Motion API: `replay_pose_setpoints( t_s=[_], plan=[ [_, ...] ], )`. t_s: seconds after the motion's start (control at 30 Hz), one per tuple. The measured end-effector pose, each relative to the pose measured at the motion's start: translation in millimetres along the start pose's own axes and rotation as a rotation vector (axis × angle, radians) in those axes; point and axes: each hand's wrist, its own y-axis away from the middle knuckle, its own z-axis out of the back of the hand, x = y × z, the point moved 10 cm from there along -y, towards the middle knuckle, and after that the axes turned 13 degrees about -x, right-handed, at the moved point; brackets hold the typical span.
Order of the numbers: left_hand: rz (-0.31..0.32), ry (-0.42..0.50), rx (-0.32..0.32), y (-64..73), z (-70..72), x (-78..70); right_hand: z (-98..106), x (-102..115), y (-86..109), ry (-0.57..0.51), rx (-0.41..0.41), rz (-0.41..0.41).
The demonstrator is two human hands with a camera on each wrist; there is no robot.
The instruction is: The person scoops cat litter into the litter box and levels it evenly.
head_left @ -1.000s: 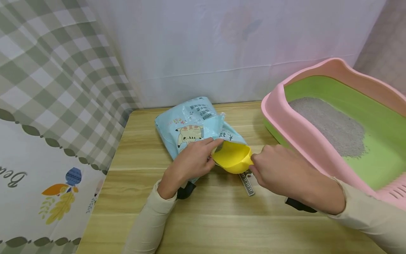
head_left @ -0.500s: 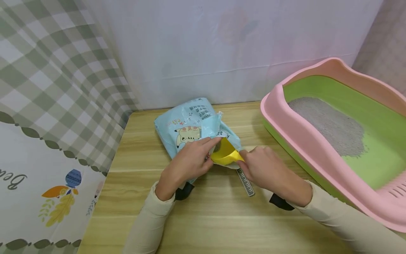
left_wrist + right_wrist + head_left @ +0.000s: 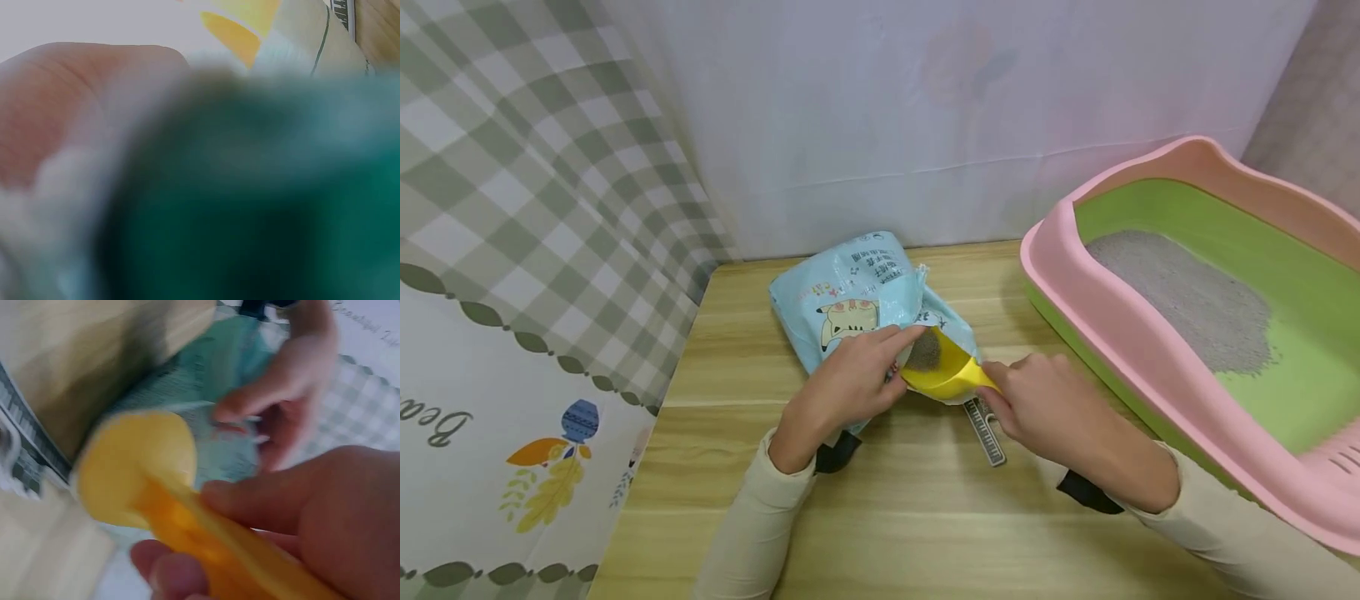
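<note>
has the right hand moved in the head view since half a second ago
Yes: judged against the pink-rimmed tray, the right hand, holding the yellow scoop, has shifted slightly right, toward that tray.

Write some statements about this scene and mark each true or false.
1. The right hand holds the yellow scoop. True.
2. The left hand lies flat on the table. False: the left hand grips the blue bag.
3. Gray granules lie inside the pink-rimmed box. True.
4. The scoop holds nothing. False: granules show in it.
5. The box stands left of the bag. False: it stands to the right.
</note>
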Motion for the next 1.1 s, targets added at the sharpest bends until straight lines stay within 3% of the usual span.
replay_pose_setpoints(
  t_s=[0.27,0.57,0.83,1.1],
  plan=[
    [-0.013,-0.010,0.002,-0.5,0.6,-0.3,27,5,6.0,-0.001,0.020,0.009],
    [-0.011,-0.018,0.003,-1.9,0.9,-1.0,48,7,34.2,0.029,-0.115,0.019],
    [-0.020,-0.026,-0.008,-1.3,1.4,-1.1,59,10,64.9,0.024,-0.282,0.016],
    [-0.030,-0.019,-0.015,-0.7,0.9,-1.8,61,3,86.5,-0.022,-0.350,0.034]
  ],
)
